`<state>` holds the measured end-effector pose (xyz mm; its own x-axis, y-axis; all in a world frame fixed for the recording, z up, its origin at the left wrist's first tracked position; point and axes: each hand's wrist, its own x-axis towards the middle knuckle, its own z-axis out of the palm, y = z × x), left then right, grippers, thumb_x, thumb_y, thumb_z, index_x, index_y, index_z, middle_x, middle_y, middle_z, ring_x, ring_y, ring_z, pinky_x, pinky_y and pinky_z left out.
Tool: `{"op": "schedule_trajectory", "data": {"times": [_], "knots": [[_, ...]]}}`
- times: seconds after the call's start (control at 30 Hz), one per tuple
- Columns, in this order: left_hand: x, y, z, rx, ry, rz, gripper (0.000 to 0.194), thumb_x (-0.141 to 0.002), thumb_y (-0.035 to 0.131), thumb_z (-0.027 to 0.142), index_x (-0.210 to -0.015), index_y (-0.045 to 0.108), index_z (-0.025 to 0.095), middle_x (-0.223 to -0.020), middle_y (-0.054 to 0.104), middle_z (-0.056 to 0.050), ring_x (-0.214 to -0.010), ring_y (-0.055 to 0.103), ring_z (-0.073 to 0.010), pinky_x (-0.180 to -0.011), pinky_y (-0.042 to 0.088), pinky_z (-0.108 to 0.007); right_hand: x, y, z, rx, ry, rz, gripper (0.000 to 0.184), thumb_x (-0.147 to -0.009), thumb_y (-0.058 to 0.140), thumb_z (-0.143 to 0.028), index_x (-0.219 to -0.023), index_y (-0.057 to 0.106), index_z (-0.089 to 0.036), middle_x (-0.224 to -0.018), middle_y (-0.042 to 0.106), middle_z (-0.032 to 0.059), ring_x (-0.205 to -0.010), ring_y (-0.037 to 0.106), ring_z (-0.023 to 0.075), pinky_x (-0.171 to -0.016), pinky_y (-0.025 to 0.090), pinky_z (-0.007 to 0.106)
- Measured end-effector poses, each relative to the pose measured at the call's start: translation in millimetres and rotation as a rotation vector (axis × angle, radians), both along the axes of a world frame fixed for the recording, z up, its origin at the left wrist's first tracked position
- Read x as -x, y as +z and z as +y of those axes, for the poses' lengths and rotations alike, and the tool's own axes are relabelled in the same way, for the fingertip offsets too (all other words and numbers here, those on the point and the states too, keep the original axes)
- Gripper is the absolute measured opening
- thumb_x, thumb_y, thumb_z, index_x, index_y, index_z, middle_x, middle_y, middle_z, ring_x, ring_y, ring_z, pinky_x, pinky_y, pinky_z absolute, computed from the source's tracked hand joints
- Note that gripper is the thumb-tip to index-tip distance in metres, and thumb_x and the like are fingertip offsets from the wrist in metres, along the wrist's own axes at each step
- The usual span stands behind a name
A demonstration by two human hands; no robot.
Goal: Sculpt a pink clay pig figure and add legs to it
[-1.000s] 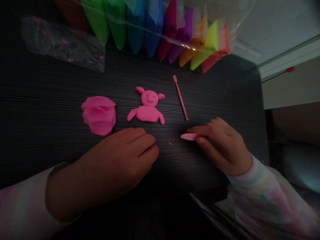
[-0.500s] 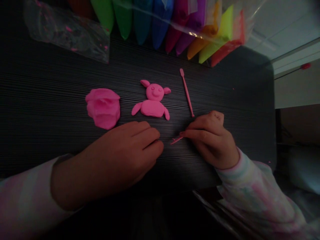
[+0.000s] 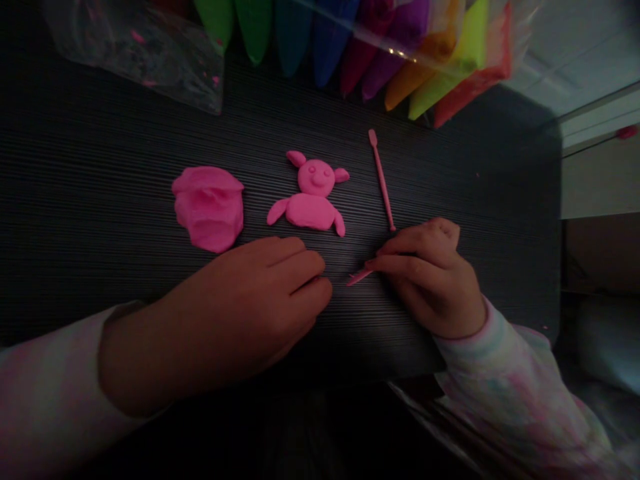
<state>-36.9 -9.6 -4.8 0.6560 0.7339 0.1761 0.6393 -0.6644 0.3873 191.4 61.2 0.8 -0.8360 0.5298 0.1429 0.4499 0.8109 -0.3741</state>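
My right hand pinches a pink plastic clay tool, whose tip points left, low over the table. My left hand is closed, its fingertips curled together just left of that tip; whatever they hold is hidden. Beyond my hands lies a pink clay animal figure with a round head, two ears, eyes, a nose, a body and two arms. A creased lump of pink clay sits left of the figure, behind my left hand. A second, thin pink clay tool lies right of the figure, its lower end close to my right hand.
Packets of coloured clay stand in a clear plastic bag along the far side. A crumpled clear wrapper with pink bits lies at the far left. The dark table ends in a rounded edge on the right.
The view has shifted slightly, so the figure, loose tool and packets appear a little further right and higher. Both hands keep nearly the same pose, and the held tool has turned slightly.
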Motion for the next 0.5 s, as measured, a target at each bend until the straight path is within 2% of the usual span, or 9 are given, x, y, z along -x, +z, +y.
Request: {"op": "schedule_trajectory", "data": {"times": [0.5], "knots": [[0.3, -0.1, 0.3, 0.005, 0.002, -0.001, 0.014, -0.080, 0.047, 0.016, -0.084, 0.060, 0.017, -0.083, 0.060, -0.004, -0.077, 0.053, -0.0186, -0.064, 0.046, -0.033, 0.1, 0.0, -1.5, -0.045, -0.003, -0.027, 0.023, -0.081, 0.047, -0.011, -0.091, 0.060, -0.026, -0.083, 0.063, 0.0009, -0.081, 0.058, 0.0169, -0.077, 0.032, 0.040]]}}
